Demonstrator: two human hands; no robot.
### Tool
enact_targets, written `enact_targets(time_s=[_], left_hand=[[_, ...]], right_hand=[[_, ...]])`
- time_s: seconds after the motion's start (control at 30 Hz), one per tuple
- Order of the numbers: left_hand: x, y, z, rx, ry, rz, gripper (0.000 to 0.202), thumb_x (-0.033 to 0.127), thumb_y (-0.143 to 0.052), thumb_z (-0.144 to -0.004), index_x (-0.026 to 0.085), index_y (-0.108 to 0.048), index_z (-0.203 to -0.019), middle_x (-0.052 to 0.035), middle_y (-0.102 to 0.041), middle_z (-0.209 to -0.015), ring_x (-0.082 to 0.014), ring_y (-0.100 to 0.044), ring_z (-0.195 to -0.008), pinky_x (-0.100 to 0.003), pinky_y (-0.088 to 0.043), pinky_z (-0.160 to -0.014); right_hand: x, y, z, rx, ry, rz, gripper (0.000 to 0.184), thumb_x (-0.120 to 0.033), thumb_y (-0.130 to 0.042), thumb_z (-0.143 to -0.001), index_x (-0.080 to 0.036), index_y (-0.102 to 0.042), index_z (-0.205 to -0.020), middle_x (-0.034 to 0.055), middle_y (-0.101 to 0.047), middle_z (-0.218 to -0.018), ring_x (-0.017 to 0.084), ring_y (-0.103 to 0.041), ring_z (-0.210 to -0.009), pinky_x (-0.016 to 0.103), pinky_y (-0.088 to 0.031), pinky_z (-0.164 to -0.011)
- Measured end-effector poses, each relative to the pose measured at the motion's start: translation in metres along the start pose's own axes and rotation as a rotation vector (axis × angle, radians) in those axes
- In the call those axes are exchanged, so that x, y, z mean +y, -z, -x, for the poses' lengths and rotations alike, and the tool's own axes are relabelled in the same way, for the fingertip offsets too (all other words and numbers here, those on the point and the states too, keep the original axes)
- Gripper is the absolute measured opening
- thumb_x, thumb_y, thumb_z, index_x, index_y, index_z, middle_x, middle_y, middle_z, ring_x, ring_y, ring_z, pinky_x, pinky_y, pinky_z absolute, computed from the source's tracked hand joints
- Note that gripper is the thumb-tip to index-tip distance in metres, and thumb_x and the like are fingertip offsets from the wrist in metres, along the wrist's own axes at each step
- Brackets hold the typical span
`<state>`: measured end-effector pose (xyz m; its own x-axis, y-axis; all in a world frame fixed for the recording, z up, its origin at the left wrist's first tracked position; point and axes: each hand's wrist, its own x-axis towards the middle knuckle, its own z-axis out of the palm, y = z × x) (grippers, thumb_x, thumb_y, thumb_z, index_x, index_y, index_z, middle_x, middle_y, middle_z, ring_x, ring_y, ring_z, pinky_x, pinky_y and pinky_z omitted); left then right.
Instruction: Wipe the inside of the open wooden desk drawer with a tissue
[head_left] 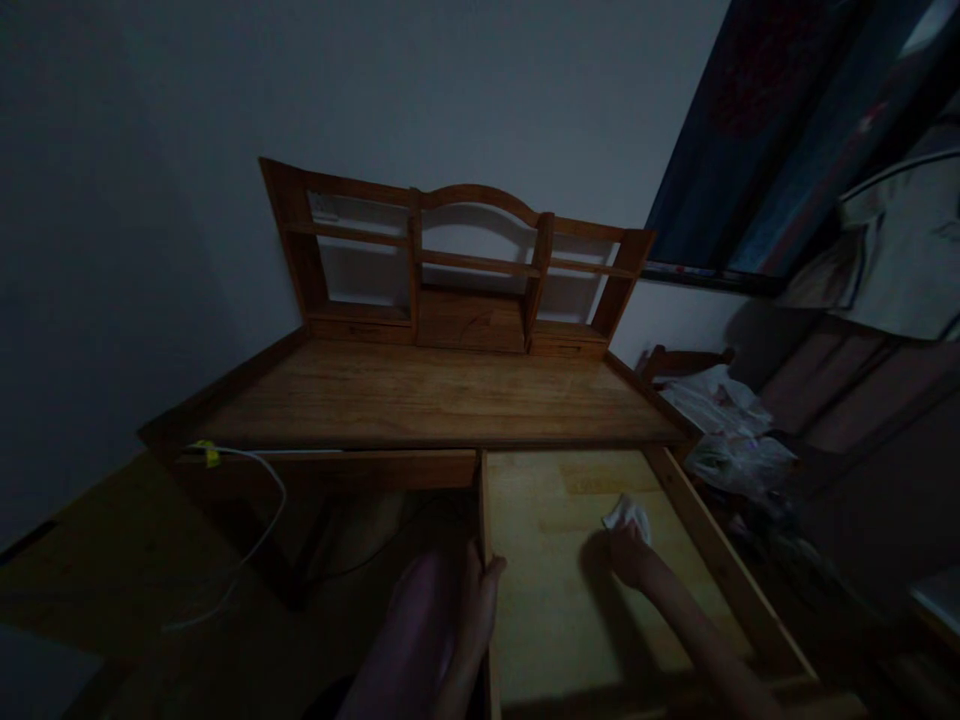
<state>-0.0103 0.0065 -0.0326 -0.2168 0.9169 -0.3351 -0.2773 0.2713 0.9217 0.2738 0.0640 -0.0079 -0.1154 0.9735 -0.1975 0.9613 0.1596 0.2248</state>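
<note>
A wooden drawer [712,555] stands pulled out of the desk, its pale bottom board exposed. My right hand [631,558] is inside it, closed around a crumpled white tissue or cloth [624,512] near the right half of the bottom. Along the drawer's left side wall, my left hand [480,590] grips the edge, with the thumb over the top and the other fingers on the outer side. Dim light hides the finer detail of both hands.
The wooden desk [450,395] carries a shelf hutch [476,265] against the wall. A white cable [274,520] with a yellow tag hangs at the left. Plastic bags [720,400] lie on a chair at the right, and clothing [904,245] hangs near the dark curtain [757,140].
</note>
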Motion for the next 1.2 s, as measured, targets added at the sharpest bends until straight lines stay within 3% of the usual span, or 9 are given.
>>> enact_targets(time_s=[0.07, 0.13, 0.27, 0.33, 0.73, 0.93, 1.2], left_hand=[[-0.001, 0.0, 0.0, 0.0, -0.001, 0.008, 0.053, 0.036, -0.066, -0.074, 0.021, -0.057, -0.125, -0.0126, -0.07, -0.123, -0.0331, -0.06, -0.125, -0.042, -0.049, -0.103], [-0.002, 0.0, 0.001, -0.011, -0.014, 0.015, 0.052, 0.035, -0.065, -0.075, 0.021, -0.057, -0.124, -0.0121, -0.071, -0.121, -0.033, -0.062, -0.123, -0.042, -0.05, -0.101], [-0.003, -0.001, 0.001, -0.036, -0.051, 0.031, 0.055, 0.033, -0.063, -0.077, 0.019, -0.054, -0.128, -0.013, -0.07, -0.123, -0.0307, -0.064, -0.119, -0.039, -0.052, -0.098], [-0.005, -0.001, -0.001, -0.018, -0.043, 0.037, 0.057, 0.033, -0.063, -0.077, 0.018, -0.052, -0.131, -0.0131, -0.07, -0.123, -0.0302, -0.063, -0.12, -0.039, -0.051, -0.098], [-0.005, -0.002, -0.005, 0.02, -0.078, -0.087, 0.056, 0.032, -0.063, -0.075, 0.019, -0.055, -0.129, -0.0142, -0.065, -0.133, -0.0323, -0.055, -0.131, -0.041, -0.046, -0.106], [-0.003, -0.002, -0.004, 0.02, -0.119, -0.126, 0.057, 0.033, -0.06, -0.076, 0.016, -0.054, -0.13, -0.0147, -0.062, -0.138, -0.03, -0.052, -0.135, -0.037, -0.042, -0.11], [-0.016, -0.001, -0.011, -0.013, -0.143, -0.106, 0.061, 0.032, -0.056, -0.08, 0.016, -0.047, -0.138, -0.016, -0.056, -0.144, -0.0288, -0.051, -0.136, -0.037, -0.04, -0.111]], right_hand=[[-0.017, 0.004, -0.006, 0.0, 0.021, -0.018, 0.053, -0.013, -0.05, -0.083, 0.013, -0.058, -0.128, 0.0411, -0.049, -0.137, 0.048, -0.045, -0.135, 0.061, -0.033, -0.111], [-0.032, 0.011, -0.015, 0.015, 0.037, -0.04, 0.056, -0.018, -0.045, -0.088, 0.012, -0.052, -0.135, 0.0368, -0.038, -0.148, 0.044, -0.032, -0.145, 0.058, -0.027, -0.117], [-0.06, 0.029, -0.035, 0.117, 0.155, -0.252, 0.071, -0.028, -0.038, -0.094, 0.004, -0.02, -0.155, 0.0254, -0.013, -0.163, 0.031, -0.012, -0.153, 0.049, -0.027, -0.121], [-0.073, 0.037, -0.041, 0.161, 0.251, -0.363, 0.078, -0.032, -0.041, -0.092, 0.001, -0.014, -0.157, 0.0226, -0.009, -0.164, 0.029, -0.008, -0.153, 0.046, -0.026, -0.122], [-0.136, 0.057, -0.053, 0.217, 0.495, -0.437, 0.071, -0.029, -0.045, -0.094, -0.005, -0.022, -0.157, 0.0203, -0.016, -0.164, 0.027, -0.012, -0.153, 0.044, -0.027, -0.122], [-0.145, 0.061, -0.058, 0.293, 0.566, -0.421, 0.064, -0.022, -0.045, -0.093, -0.007, -0.032, -0.154, 0.0194, -0.026, -0.162, 0.027, -0.026, -0.15, 0.044, -0.034, -0.119], [-0.148, 0.07, -0.043, 0.338, 0.582, -0.361, 0.059, -0.019, -0.044, -0.093, -0.006, -0.039, -0.15, 0.0205, -0.037, -0.157, 0.025, -0.03, -0.149, 0.04, -0.037, -0.118]])
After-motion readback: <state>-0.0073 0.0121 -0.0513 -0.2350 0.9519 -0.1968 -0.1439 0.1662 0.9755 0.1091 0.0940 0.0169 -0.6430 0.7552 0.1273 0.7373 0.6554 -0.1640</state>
